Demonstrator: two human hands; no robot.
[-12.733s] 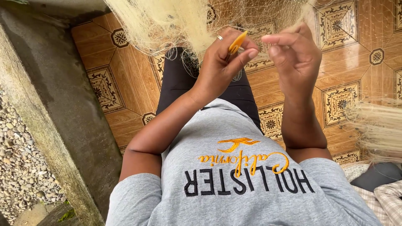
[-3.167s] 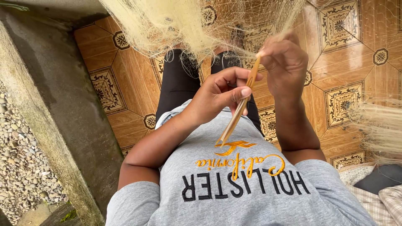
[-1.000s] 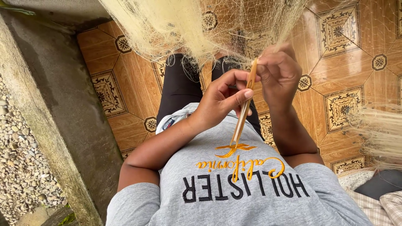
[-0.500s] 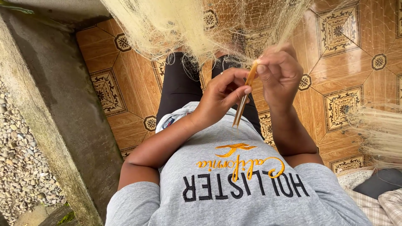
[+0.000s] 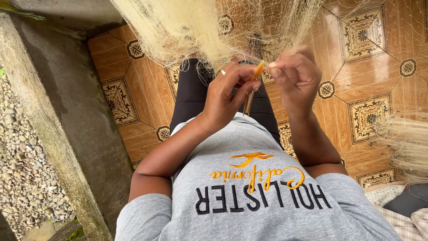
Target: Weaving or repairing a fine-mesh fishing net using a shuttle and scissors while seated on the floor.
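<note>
Most of the upper view is filled by a pale yellow fishing net (image 5: 196, 31), a fine mesh that hangs in a thick bunch over the person's lap and spreads thin and see-through to the right. Under it lies a floor of brown patterned tiles (image 5: 370, 76), bordered on the left by a grey concrete kerb (image 5: 58, 120) with loose gravel (image 5: 22, 169) beyond. A second tuft of net (image 5: 408, 143) shows at the right edge. The person wears a grey shirt (image 5: 254, 201) and dark trousers (image 5: 196, 93).

The left hand (image 5: 229, 96) is closed around a slim orange netting needle (image 5: 250, 91), thumb and fingers pinching its shaft; the needle stands nearly upright, its tip up at the net's lower edge and its tail pointing down toward the shirt. A ring (image 5: 223, 72) sits on one finger of that hand. The right hand (image 5: 296, 78), just beside it, is curled, with thumb and forefinger pinched together on a strand of the mesh right at the needle's tip.
</note>
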